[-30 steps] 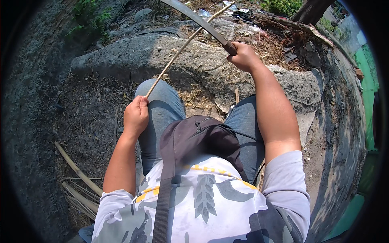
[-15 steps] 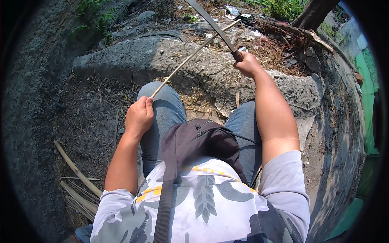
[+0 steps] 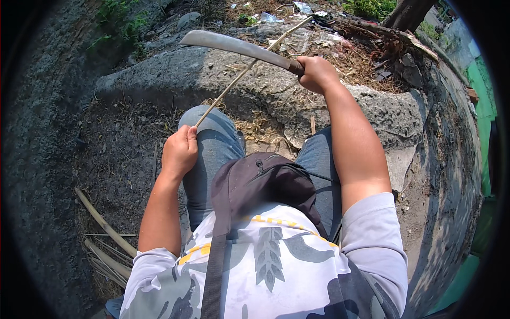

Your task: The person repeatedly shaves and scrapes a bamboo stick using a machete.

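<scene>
Grey rough stone [image 3: 175,74] runs as a long slab edge ahead of my knees, with bare dirt to the left and litter beyond it, so I see open room above the slab. Since half a second ago the curved blade [image 3: 234,47] has swung from pointing up-right to lying nearly level, tip leftward. My right hand [image 3: 317,73] grips its handle, arm stretched forward. My left hand [image 3: 179,151] is closed around the thin stick [image 3: 249,65], which slants up across the blade.
</scene>
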`<state>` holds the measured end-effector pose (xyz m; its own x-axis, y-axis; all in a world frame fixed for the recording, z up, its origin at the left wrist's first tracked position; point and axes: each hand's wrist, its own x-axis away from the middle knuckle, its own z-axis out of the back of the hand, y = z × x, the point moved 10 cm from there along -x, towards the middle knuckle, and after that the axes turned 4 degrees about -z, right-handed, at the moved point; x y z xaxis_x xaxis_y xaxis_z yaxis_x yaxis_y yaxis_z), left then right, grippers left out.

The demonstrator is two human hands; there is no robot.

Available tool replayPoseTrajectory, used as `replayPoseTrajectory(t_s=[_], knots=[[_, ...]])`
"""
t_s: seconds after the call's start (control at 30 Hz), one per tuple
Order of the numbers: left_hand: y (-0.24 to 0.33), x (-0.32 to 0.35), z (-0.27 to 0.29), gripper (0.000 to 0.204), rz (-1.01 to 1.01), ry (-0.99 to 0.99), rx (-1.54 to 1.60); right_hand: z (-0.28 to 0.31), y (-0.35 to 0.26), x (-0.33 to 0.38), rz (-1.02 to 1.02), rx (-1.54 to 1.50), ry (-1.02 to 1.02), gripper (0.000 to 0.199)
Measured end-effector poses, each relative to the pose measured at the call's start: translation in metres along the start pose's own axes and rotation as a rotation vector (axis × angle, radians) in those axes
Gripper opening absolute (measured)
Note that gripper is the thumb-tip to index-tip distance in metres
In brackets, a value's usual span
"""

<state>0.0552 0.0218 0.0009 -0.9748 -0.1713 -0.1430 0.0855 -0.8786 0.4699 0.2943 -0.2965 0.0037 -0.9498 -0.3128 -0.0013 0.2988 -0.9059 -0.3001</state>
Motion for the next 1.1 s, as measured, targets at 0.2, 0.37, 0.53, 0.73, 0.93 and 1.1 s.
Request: replayPoseTrajectory(t_s=[0.2,0.37,0.53,0.73,0.93,1.1], knots=[[0.017,-0.009,-0.007,0.036,-0.047,-0.052,-0.116,-0.015,0.089,-0.003,-0.339,-0.177,0.039,0.032],[0.008,-0.007,-0.002,0.038,-0.001,-0.091,-0.02,-0.012,0.063,0.0,-0.222,-0.309,-0.132,0.036],[0.004,-0.012,-0.006,0.038,-0.02,-0.066,0.018,-0.008,-0.018,0.012,0.067,-0.012,-0.145,0.027],[0.004,-0.004,0.0,0.038,-0.031,-0.045,0.003,0.001,0.009,0.008,-0.064,0.059,-0.084,0.024],[0.019,-0.011,-0.006,0.035,-0.041,-0.108,-0.098,-0.038,0.125,-0.003,-0.494,-0.476,0.06,0.029],[0.006,-0.009,-0.004,0.036,0.001,-0.127,-0.064,0.002,0.076,0.003,-0.288,-0.239,0.009,0.028]])
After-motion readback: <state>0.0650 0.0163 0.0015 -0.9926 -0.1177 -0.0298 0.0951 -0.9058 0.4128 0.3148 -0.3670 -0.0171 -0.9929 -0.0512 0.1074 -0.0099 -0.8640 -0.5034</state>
